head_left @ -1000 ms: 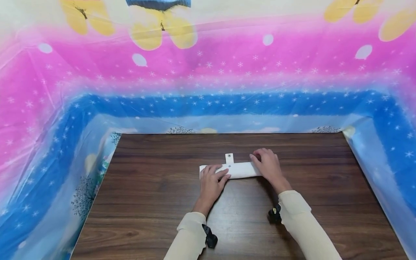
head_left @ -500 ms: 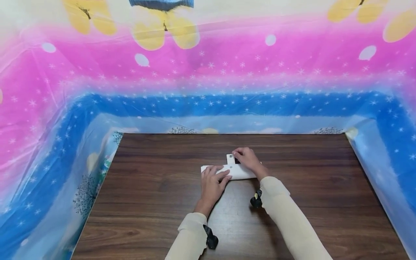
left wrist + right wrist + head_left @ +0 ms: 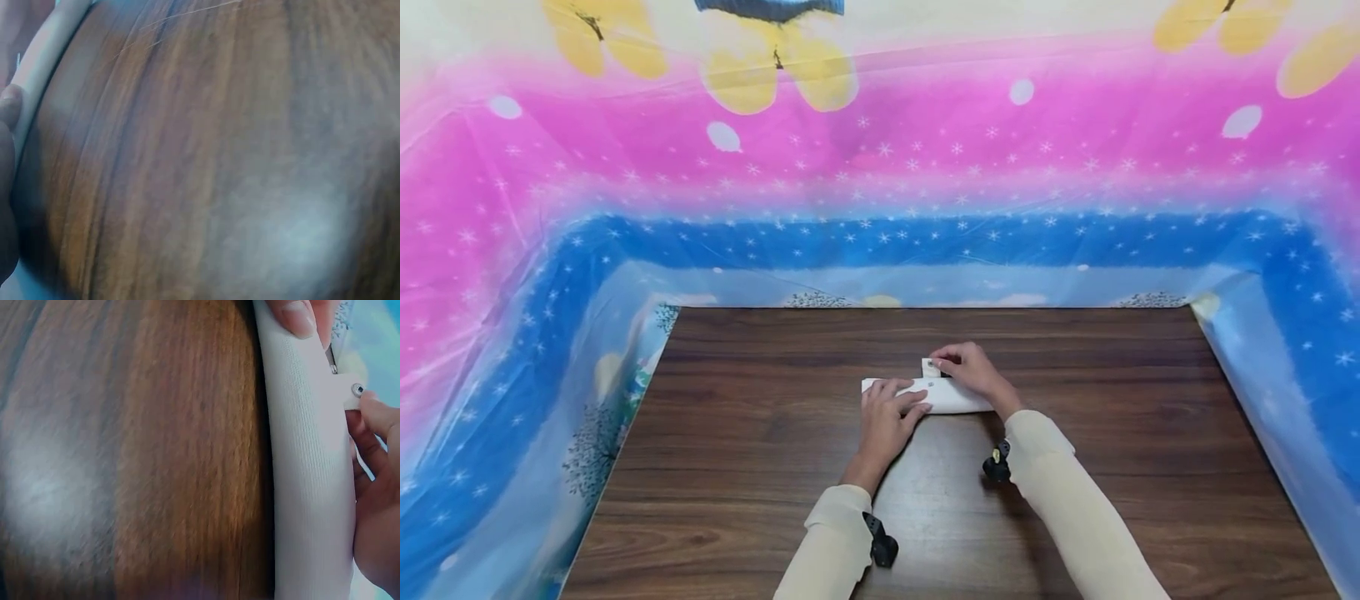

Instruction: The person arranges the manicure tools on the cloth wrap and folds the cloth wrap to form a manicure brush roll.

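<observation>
A long white folded piece, textured like fabric [image 3: 961,401], lies across the table, with a short snap tab [image 3: 928,364] standing out from its far edge. My left hand [image 3: 883,421] rests on its left part, fingers spread over the top. With thumb and fingertips, my right hand [image 3: 973,372] pinches the tab beside its metal snap [image 3: 358,389]. The matching stud [image 3: 931,384] shows on the white piece between both hands. In the left wrist view only a strip of the white piece [image 3: 53,50] and part of the hand appear.
The dark wooden table [image 3: 737,433] carries the work. A pink and blue patterned cloth [image 3: 880,242] hangs behind it and along both sides. Small black cameras [image 3: 883,550] sit on both wrists.
My right hand has moved left from the right end of the white piece to the tab and now pinches it, the tab tilting up slightly. The left hand stays in place.
</observation>
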Demonstrator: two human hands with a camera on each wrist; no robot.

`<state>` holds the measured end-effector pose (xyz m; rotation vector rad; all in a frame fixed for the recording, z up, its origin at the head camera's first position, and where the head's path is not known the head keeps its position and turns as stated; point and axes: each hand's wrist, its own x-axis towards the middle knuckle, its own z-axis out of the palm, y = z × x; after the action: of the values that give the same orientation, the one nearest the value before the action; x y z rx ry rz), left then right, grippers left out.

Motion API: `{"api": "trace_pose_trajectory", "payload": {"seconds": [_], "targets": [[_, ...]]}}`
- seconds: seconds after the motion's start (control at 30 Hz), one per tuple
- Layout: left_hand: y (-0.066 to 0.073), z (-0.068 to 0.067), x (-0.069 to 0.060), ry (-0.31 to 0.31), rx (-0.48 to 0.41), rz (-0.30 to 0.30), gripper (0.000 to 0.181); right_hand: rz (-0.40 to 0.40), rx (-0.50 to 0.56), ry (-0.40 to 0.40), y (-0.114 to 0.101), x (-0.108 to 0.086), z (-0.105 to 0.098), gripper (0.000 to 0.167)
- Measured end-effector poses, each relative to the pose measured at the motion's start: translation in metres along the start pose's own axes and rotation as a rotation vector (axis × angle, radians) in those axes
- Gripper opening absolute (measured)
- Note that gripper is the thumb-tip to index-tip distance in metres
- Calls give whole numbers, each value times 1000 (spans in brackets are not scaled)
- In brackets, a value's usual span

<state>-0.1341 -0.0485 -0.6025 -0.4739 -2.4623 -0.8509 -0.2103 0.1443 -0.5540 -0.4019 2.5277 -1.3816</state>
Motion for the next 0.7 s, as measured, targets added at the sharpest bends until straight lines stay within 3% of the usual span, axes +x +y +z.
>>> {"api": "trace_pose_trajectory", "payload": {"seconds": [0.1,0.23,0.47,0.7], "targets": [[-1,-1,2,-3,-2,14,22,-96,-38,-2,1,-7,1,19],[0,-4,3,-32,-5,-17,22,-228,-127,6,4,-16,4,16],[3,-8,3,-84,-8,-50,24,-336,-331,56,11,-27,9,17],[2,-8,2,-81,0,-54,23,-502,-522,81,14,-28,9,17]]}}
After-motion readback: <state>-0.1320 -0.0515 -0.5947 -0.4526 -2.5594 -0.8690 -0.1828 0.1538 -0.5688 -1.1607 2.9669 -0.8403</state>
